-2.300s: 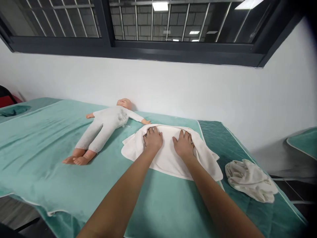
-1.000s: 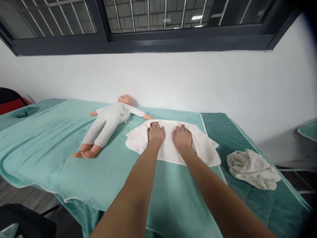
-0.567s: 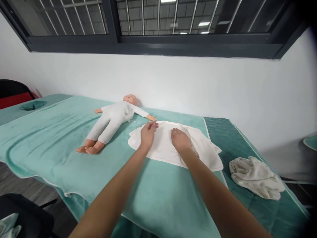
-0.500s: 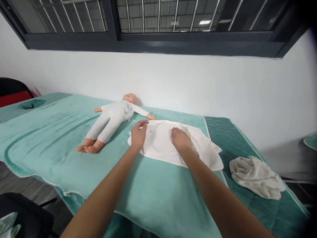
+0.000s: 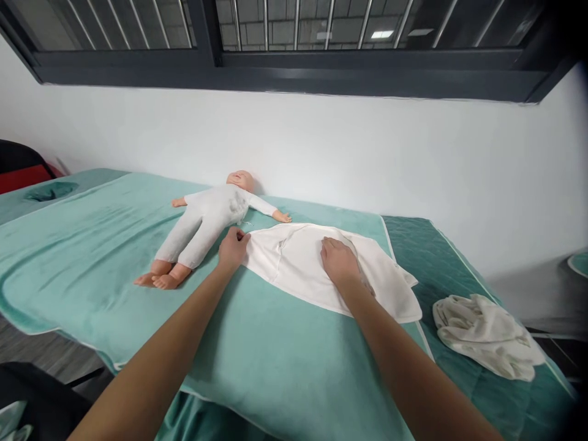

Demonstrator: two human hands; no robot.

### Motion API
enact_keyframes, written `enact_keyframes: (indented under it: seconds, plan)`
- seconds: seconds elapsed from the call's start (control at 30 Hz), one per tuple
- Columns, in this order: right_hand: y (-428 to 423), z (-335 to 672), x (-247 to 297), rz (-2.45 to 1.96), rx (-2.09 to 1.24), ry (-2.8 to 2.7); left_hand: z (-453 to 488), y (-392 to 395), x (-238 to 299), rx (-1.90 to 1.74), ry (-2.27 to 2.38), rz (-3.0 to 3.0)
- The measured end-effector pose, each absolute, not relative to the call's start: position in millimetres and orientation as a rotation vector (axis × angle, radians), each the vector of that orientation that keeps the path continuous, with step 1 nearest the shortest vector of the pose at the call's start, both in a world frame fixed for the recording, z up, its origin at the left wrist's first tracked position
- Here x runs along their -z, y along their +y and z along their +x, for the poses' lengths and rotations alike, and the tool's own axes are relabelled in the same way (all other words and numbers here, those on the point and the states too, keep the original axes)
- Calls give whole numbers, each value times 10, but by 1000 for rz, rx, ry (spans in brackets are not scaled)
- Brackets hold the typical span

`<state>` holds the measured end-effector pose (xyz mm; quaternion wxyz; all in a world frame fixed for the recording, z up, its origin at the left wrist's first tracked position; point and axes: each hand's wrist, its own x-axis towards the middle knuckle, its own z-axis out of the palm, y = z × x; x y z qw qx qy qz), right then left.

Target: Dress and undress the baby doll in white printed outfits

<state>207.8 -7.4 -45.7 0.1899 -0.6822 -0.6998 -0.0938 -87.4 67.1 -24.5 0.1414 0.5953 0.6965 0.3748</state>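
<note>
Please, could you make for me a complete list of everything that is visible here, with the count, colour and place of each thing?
Window: 1, dark frame, top
Metal bars: several, silvery, behind the window
Wall: 1, white, below the window
Light green sheet: 1, light green, centre and left
Dark green cover: count unclear, dark green, showing right of the sheet
Doll: 1, white clothes, on the sheet, left of centre
White cloth: 1, white, spread at centre
Crumpled cloth: 1, off-white, right
Unclear object: 1, black and red, left edge
Floor: grey, lower left
Left hand: 1, bare, pinching the white cloth's left end
Right hand: 1, bare, resting on the white cloth
</note>
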Motion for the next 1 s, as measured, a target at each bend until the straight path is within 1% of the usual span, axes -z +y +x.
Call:
enact_keyframes:
  seconds: [0.2,0.43,0.5,0.6,0.73,0.8,0.9,1.0]
  plan:
    - [-62,2094,475,-1919,238,-1949,-914,700,285,-1247,1984,1635]
    - [-62,2109,476,-1910,199,-1930,-920,415,264,-1208,1744,1790]
    - [-62,2114,474,-1908,190,-1928,-901,264,256,-1205,1844,1916]
    - [-64,2116,467,-1904,175,-1926,-840,46,236,-1072,2079,2148]
    - [-70,2110,454,-1888,155,-1919,-731,-128,182,-897,2168,2331]
    - [-71,2108,446,-1882,139,-1911,-695,-176,166,-866,2233,2333]
    - [-67,2111,434,-1870,111,-1898,-689,-233,176,-831,2409,2184]
    - [-56,2127,424,-1854,81,-1883,-722,-283,203,-801,2439,2126]
